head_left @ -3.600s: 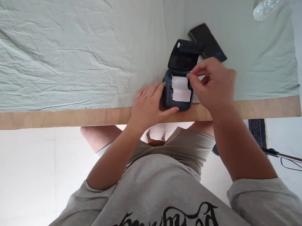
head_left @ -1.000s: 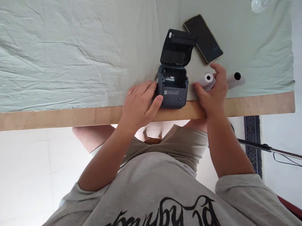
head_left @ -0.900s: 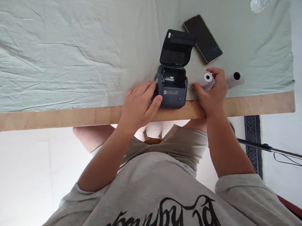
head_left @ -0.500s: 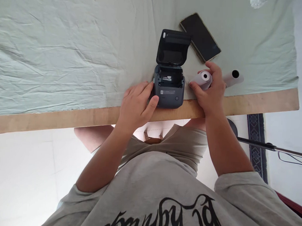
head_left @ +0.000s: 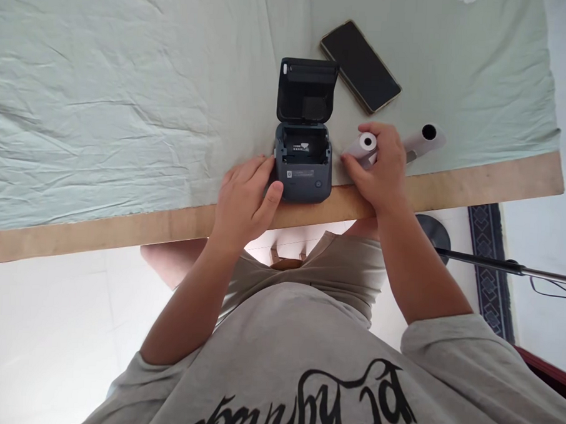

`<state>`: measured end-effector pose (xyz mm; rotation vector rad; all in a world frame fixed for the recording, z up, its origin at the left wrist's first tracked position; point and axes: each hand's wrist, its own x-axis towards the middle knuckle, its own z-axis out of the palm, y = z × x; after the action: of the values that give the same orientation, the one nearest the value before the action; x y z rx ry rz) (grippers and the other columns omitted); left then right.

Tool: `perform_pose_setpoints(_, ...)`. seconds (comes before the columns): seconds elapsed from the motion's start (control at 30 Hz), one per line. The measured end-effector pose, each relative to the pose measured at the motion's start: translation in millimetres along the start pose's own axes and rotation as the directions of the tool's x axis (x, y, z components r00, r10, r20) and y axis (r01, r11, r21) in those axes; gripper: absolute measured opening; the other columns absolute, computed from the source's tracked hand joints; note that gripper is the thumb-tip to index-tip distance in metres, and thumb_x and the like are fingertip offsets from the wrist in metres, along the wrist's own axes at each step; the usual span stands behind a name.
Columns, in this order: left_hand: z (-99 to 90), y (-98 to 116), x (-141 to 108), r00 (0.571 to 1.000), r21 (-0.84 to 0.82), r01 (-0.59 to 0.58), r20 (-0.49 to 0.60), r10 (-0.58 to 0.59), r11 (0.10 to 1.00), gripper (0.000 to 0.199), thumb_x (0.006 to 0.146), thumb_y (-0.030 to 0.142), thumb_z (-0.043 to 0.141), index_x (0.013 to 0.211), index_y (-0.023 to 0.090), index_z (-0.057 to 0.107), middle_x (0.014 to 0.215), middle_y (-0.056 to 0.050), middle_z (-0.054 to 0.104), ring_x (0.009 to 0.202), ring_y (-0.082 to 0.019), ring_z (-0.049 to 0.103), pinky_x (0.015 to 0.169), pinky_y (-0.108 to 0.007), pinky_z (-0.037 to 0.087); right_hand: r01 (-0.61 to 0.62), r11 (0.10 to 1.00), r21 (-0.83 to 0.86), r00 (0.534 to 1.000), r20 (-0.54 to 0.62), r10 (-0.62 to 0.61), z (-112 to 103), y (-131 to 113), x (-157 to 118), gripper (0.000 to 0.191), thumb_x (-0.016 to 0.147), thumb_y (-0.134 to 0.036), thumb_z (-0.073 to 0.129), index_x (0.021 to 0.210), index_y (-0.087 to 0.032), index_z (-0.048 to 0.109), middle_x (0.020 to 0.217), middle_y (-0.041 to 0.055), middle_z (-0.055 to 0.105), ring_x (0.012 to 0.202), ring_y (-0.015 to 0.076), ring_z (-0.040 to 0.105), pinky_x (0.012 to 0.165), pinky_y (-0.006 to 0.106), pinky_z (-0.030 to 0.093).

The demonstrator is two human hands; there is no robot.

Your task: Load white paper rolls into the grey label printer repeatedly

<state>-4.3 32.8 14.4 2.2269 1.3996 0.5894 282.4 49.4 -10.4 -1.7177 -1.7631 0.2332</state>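
Observation:
A dark blue-grey printer [head_left: 303, 183] stands near the table's front edge, its black lid [head_left: 307, 91] raised and its paper bay showing. My left hand [head_left: 248, 198] rests at the printer's left side, thumb spread from the fingers, fingertips touching the casing. My right hand [head_left: 381, 163] is closed round a small white paper roll [head_left: 359, 150] just right of the printer. Behind that hand, to its right, a larger white roll [head_left: 432, 138] with a dark core lies on the cloth.
A black phone [head_left: 361, 65] lies behind the printer on the pale green cloth [head_left: 129, 93]. Bare wood [head_left: 183, 225] runs along the table's front edge. A stand with a round base [head_left: 432, 234] is on the floor at the right, beside a patterned mat [head_left: 491, 271].
The view has shifted slightly, so the tabletop things appear a little further left. The small roll's end faces up more, still in my right hand.

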Motion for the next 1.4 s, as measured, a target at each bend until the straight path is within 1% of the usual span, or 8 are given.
perform_pose_setpoints(0.3, -2.7, 2, 1, 1.0, -0.017, 0.009, 0.018, -0.009, 1.0, 0.075, 0.109, 0.063, 0.013, 0.151, 0.018, 0.058, 0.151, -0.016, 0.063, 0.142, -0.034, 0.058, 0.12, -0.052, 0.041, 0.054, 0.998, -0.009, 0.994, -0.094, -0.055, 9, 10, 0, 0.045, 0.082, -0.029, 0.074, 0.125, -0.034, 0.06, 0.122, 0.0094, 0.07, 0.114, 0.0319, 0.066, 0.1, 0.054, 0.058)
perform_pose_setpoints(0.4, -2.9, 3, 0, 1.0, -0.02, 0.013, 0.021, -0.012, 1.0, 0.073, 0.11, 0.06, 0.015, 0.15, 0.018, 0.058, 0.151, -0.015, 0.063, 0.142, -0.033, 0.057, 0.12, -0.052, 0.04, 0.028, 1.0, 0.001, 0.995, -0.097, -0.028, 7, 11, 0, 0.047, 0.083, -0.033, 0.076, 0.126, -0.033, 0.058, 0.12, 0.0074, 0.072, 0.107, 0.0298, 0.068, 0.097, 0.052, 0.059)
perform_pose_setpoints(0.6, -2.1, 2, 0, 1.0, -0.007, 0.01, 0.016, -0.009, 1.0, 0.076, 0.11, 0.062, 0.013, 0.15, 0.017, 0.058, 0.151, -0.016, 0.063, 0.142, -0.033, 0.057, 0.12, -0.051, 0.04, 0.019, 1.0, 0.012, 0.994, -0.105, -0.018, 5, 8, 1, 0.028, 0.084, -0.038, 0.077, 0.106, -0.031, 0.063, 0.107, 0.0065, 0.071, 0.104, 0.0299, 0.068, 0.095, 0.053, 0.059)
perform_pose_setpoints(0.8, -2.0, 2, 0, 1.0, -0.006, 0.004, 0.015, -0.004, 1.0, 0.074, 0.11, 0.06, 0.014, 0.15, 0.016, 0.058, 0.149, -0.016, 0.064, 0.142, -0.033, 0.057, 0.119, -0.051, 0.041, 0.03, 0.997, 0.078, 0.996, -0.083, -0.024, 4, 6, 0, 0.03, 0.084, -0.038, 0.075, 0.11, -0.031, 0.063, 0.108, 0.0062, 0.072, 0.102, 0.0291, 0.069, 0.093, 0.052, 0.059)
perform_pose_setpoints(1.03, -2.4, 3, 0, 1.0, -0.018, 0.002, 0.015, -0.002, 1.0, 0.075, 0.11, 0.061, 0.013, 0.149, 0.016, 0.058, 0.148, -0.016, 0.065, 0.138, -0.032, 0.059, 0.117, -0.049, 0.042, -0.067, 0.977, 0.203, 0.989, -0.116, 0.092, 5, 9, 1, 0.038, 0.076, -0.045, 0.081, 0.1, -0.031, 0.055, 0.078, -0.0046, 0.066, 0.062, 0.0162, 0.059, 0.061, 0.037, 0.054)
perform_pose_setpoints(1.13, -2.4, 3, 0, 1.0, -0.007, 0.008, 0.021, -0.008, 1.0, 0.071, 0.11, 0.058, 0.016, 0.15, 0.017, 0.058, 0.149, -0.015, 0.064, 0.14, -0.032, 0.058, 0.119, -0.049, 0.041, -0.014, 0.973, 0.229, 0.991, -0.124, 0.043, 0, -4, 3, 0.032, 0.078, -0.044, 0.078, 0.096, -0.03, 0.056, 0.08, -0.0031, 0.068, 0.066, 0.0169, 0.06, 0.06, 0.037, 0.052)
perform_pose_setpoints(1.27, -3.5, 3, 0, 0.999, -0.009, 0.01, 0.037, -0.01, 1.0, 0.066, 0.11, 0.054, 0.021, 0.15, 0.017, 0.057, 0.15, -0.015, 0.064, 0.14, -0.033, 0.058, 0.119, -0.05, 0.041, 0.136, 0.965, 0.223, 0.988, -0.095, -0.118, -10, -44, 10, 0.018, 0.091, -0.035, 0.065, 0.108, -0.032, 0.063, 0.101, 0.0017, 0.074, 0.09, 0.0222, 0.069, 0.083, 0.043, 0.058)
perform_pose_setpoints(1.4, -4.6, 4, 0, 0.999, -0.012, 0.017, 0.036, -0.017, 1.0, 0.065, 0.11, 0.052, 0.024, 0.15, 0.015, 0.058, 0.151, -0.015, 0.063, 0.139, -0.034, 0.058, 0.119, -0.051, 0.041, 0.284, 0.954, 0.102, 0.953, 0.081, -0.292, -11, -76, 28, 0.022, 0.095, -0.032, 0.058, 0.116, -0.037, 0.062, 0.118, 0.0001, 0.076, 0.104, 0.0243, 0.071, 0.094, 0.046, 0.057)
